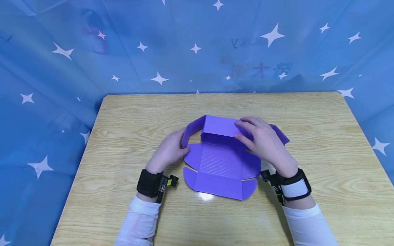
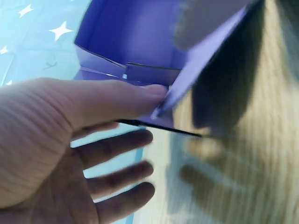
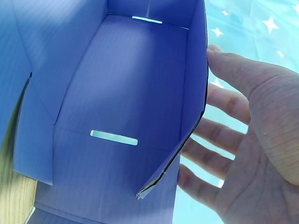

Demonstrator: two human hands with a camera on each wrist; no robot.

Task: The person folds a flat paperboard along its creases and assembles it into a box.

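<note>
A purple cardboard box [image 1: 220,160], partly folded, lies on the wooden table with its base and front flaps spread flat. Its back wall and a top panel [image 1: 220,126] stand raised behind the base. At the left, my left hand [image 1: 167,150] pinches the upright side flap [image 1: 194,128]; the left wrist view shows the thumb [image 2: 135,98] on the cardboard and the other fingers spread behind. My right hand [image 1: 266,138] rests on the right part of the top panel with fairly straight fingers. In the right wrist view its thumb touches the panel's edge.
The light wooden table [image 1: 123,136] reaches out on all sides of the box. A blue curtain [image 1: 184,44] with white stars hangs behind it and at both sides. Another side flap [image 1: 280,134] sticks out to the right, and slots [image 3: 114,137] show in the cardboard.
</note>
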